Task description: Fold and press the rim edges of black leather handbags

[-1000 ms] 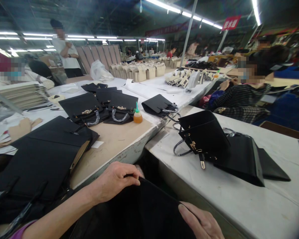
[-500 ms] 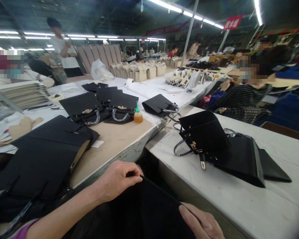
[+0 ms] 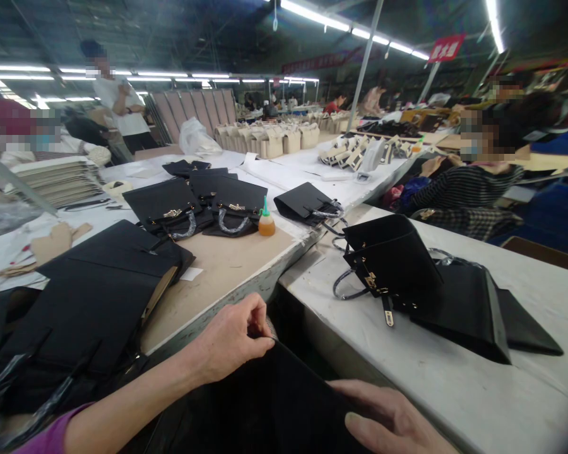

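A black bag [image 3: 269, 403] lies in my lap at the bottom of the view. My left hand [image 3: 231, 337] is closed in a pinch on its upper edge. My right hand [image 3: 397, 425] lies over the bag's right side with fingers curled against the black material. Just beyond, black handbags [image 3: 392, 261] with gold clasps lie on the white table [image 3: 454, 391] at the right. More black bag pieces [image 3: 99, 296] are stacked on the brown-topped table [image 3: 227, 265] at the left.
A small orange glue bottle [image 3: 266, 222] stands behind several black handbags [image 3: 194, 205]. Beige bags [image 3: 274, 139] line the far table. A person in a striped top [image 3: 468, 189] sits at the right; other people stand and sit at the far left.
My left hand has lifted the bag's edge slightly. My right hand has slid further over the bag, with more fingers showing. The view has shifted a little downward.
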`<state>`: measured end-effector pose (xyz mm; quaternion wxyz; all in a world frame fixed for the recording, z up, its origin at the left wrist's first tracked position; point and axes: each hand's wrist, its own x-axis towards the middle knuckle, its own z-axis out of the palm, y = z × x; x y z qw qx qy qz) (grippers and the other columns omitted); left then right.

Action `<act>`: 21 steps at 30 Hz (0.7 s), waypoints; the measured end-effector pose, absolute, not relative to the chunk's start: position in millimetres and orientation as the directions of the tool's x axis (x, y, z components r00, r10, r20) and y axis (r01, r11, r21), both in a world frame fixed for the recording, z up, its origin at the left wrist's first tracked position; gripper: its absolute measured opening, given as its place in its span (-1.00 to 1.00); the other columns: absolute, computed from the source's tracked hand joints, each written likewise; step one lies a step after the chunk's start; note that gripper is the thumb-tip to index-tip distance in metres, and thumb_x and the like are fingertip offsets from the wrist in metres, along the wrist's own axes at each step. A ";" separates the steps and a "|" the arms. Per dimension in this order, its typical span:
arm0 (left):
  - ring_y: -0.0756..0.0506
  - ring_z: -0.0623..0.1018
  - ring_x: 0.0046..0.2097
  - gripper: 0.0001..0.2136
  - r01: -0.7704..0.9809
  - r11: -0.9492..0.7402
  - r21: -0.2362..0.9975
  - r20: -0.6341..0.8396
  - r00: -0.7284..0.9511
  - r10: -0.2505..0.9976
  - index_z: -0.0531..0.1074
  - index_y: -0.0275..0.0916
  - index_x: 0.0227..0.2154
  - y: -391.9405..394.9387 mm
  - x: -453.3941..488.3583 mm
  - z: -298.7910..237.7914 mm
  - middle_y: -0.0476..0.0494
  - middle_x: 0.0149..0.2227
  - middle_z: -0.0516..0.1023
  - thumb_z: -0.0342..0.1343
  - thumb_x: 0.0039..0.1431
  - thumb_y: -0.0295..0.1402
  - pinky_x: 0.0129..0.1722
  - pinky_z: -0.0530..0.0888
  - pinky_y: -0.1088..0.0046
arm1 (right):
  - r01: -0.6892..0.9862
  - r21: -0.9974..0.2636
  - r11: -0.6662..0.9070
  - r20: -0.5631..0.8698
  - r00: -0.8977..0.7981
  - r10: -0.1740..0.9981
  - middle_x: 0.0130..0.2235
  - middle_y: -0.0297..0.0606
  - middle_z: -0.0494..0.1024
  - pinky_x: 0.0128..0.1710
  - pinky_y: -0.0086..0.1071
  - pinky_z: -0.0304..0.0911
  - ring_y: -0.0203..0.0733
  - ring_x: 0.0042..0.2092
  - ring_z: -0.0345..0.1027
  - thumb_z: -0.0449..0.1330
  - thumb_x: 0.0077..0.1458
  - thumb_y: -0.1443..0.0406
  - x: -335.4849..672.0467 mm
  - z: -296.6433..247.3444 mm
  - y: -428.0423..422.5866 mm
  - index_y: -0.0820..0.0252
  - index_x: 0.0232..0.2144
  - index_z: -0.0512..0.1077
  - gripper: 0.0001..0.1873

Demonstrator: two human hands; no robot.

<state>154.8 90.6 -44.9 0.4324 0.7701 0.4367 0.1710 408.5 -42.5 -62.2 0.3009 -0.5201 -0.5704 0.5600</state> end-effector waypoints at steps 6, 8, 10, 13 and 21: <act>-0.08 0.58 -0.32 -0.74 0.468 -0.196 0.862 -0.131 0.579 0.805 0.22 -0.15 -0.32 93.1 158.3 -50.3 0.02 -0.36 0.60 0.23 0.02 -0.41 -0.31 0.40 0.45 | 0.287 -0.957 -0.037 -0.161 -0.424 0.891 0.18 -0.18 0.46 0.21 -0.17 0.19 0.01 0.16 0.34 0.31 0.07 0.23 362.1 -46.7 25.3 0.08 0.21 0.32 -0.36; -0.10 0.58 -0.29 -0.70 0.493 -0.201 0.846 -0.143 0.575 0.806 0.26 -0.16 -0.25 96.5 149.8 -46.0 0.01 -0.33 0.60 0.26 0.00 -0.39 -0.28 0.40 0.44 | 0.290 -0.957 0.010 -0.128 -0.454 0.882 0.09 -0.22 0.54 0.16 -0.17 0.23 -0.02 0.09 0.40 0.29 0.05 0.31 343.6 -56.8 47.4 0.09 0.18 0.35 -0.38; -0.13 0.57 -0.23 -0.66 0.578 -0.234 0.782 -0.161 0.549 0.820 0.32 -0.17 -0.19 99.8 133.7 -41.5 -0.03 -0.26 0.60 0.28 -0.03 -0.36 -0.24 0.39 0.41 | 0.288 -0.956 0.047 -0.101 -0.478 0.873 0.03 -0.23 0.58 0.12 -0.19 0.25 -0.03 0.05 0.43 0.26 0.04 0.36 333.2 -67.3 63.7 0.13 0.14 0.39 -0.43; -0.17 0.54 -0.19 -0.71 0.702 -0.212 0.679 -0.258 0.500 0.827 0.45 -0.20 -0.21 101.6 103.8 -40.5 -0.06 -0.23 0.59 0.27 -0.03 -0.29 -0.23 0.38 0.39 | 0.319 -0.941 0.110 -0.069 -0.503 0.861 -0.02 -0.25 0.60 0.10 -0.22 0.25 -0.04 0.01 0.44 0.21 0.09 0.37 332.4 -74.9 76.8 0.14 0.03 0.50 -0.58; -0.16 0.55 -0.20 -0.71 0.590 0.028 0.807 -0.404 0.516 0.755 0.54 -0.25 -0.17 104.1 77.2 -56.1 -0.05 -0.25 0.63 0.21 0.06 -0.23 -0.18 0.43 0.41 | 0.224 -0.974 -0.011 -0.146 -0.599 0.787 -0.11 -0.29 0.64 0.04 -0.26 0.29 -0.05 -0.05 0.46 0.19 0.16 0.28 323.3 -79.2 98.2 0.20 -0.06 0.58 -0.68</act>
